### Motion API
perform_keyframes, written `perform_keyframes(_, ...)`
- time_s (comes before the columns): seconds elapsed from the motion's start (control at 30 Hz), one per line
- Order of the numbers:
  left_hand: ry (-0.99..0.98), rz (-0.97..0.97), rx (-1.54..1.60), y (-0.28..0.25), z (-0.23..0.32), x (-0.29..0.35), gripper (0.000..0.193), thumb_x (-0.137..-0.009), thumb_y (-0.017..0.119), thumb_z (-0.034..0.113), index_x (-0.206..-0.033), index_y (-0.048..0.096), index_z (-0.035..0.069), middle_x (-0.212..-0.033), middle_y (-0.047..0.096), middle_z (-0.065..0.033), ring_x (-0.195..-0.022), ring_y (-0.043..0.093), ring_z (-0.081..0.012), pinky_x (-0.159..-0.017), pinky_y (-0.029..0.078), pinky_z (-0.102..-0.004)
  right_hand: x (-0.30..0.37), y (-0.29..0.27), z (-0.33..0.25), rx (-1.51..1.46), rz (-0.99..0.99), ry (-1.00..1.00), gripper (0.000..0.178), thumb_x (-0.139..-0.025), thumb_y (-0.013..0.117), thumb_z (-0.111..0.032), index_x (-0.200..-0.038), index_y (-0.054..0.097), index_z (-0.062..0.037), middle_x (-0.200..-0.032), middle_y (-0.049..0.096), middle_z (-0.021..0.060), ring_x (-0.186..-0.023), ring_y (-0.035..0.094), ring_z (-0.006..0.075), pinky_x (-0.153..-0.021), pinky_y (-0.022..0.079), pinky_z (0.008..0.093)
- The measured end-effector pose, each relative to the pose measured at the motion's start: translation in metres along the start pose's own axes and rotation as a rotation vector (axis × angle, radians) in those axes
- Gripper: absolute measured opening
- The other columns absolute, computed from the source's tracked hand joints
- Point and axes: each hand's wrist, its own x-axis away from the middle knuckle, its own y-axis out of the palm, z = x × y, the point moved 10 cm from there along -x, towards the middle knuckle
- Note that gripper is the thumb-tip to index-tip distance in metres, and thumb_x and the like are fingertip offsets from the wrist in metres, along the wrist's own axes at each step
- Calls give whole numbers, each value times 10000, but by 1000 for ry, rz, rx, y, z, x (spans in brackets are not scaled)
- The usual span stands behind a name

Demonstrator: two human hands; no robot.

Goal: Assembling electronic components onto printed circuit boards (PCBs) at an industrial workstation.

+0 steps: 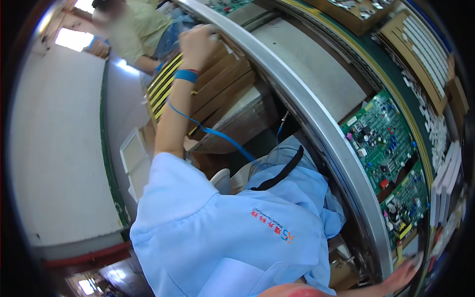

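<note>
The left hand (198, 43) reaches out to a stack of cardboard boxes (225, 81) beside the counter's metal edge (316, 123), fingers curled over the top box's corner. The right hand (405, 274) lies flat and spread, near green circuit boards (381, 136).

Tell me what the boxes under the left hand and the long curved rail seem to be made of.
The boxes look like brown cardboard, matte, with flat folded edges. The rail looks like bare metal, probably aluminium, grey with a dull sheen. The left hand rests on the boxes.
</note>
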Motion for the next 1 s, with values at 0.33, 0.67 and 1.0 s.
perform_keyframes(0.33,-119,-447,-2,162,-161,4,387,-811,632,350,-1104,628,97,-1048,655,-173,-1015,604,-364,-858,470,-456,-26,291,-116,-303,-600,208,477,-817,636,-106,-1267,518,0,-1113,581,57,-866,525,88,-720,414,217)
perform_keyframes(0.67,11,-608,141,184,-122,-14,436,-769,686,130,-1185,562,84,-1144,580,-230,-1054,558,-399,-880,462,-415,-36,346,-114,-362,-757,260,272,-910,562,-132,-1154,596,-15,-1172,615,83,-850,543,67,-673,420,202)
perform_keyframes(1.0,134,-556,36,210,-146,-17,328,-803,577,90,-1129,577,59,-1111,565,-265,-1062,531,-432,-899,451,-439,-21,381,-115,-316,-880,398,366,-813,689,-61,-1158,588,11,-1029,643,85,-875,600,105,-789,489,226)
